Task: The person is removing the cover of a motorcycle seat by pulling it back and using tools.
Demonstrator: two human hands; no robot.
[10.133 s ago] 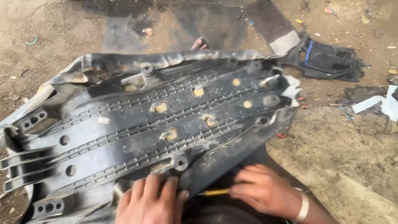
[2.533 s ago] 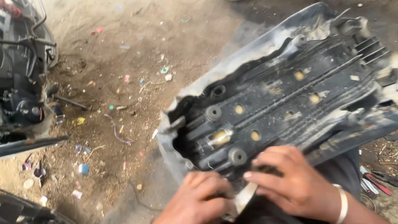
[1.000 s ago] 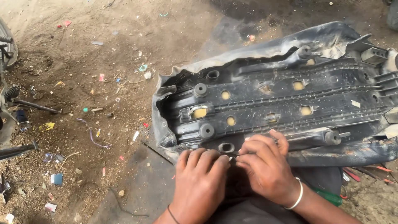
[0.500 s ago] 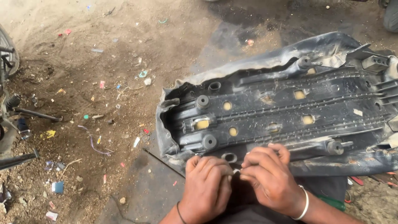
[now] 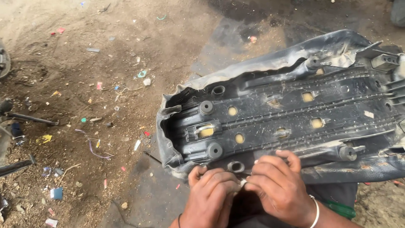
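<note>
An upturned black plastic seat base [image 5: 295, 109] lies on the dirt ground, with yellow foam showing through its holes and a wrinkled black cover [image 5: 253, 67] wrapped over its rim. Both hands meet at the near edge by a round socket [image 5: 235, 166]. My left hand [image 5: 211, 196] is curled, its fingertips pinching the cover's edge. My right hand [image 5: 278, 185], with a white bangle on the wrist, presses its fingers on the same edge. Between the two hands a small pale piece [image 5: 243, 182] shows; I cannot tell what it is.
Scraps of coloured litter [image 5: 97, 126] are scattered over the brown dirt on the left. Dark metal machine parts [image 5: 17, 118] sit at the left border. A green tool handle [image 5: 339, 209] lies beside my right wrist. A dark mat [image 5: 152, 194] lies under the seat.
Over the last second my two hands have drawn together and curled tight at the seat's near edge. The seat has shifted slightly right in view.
</note>
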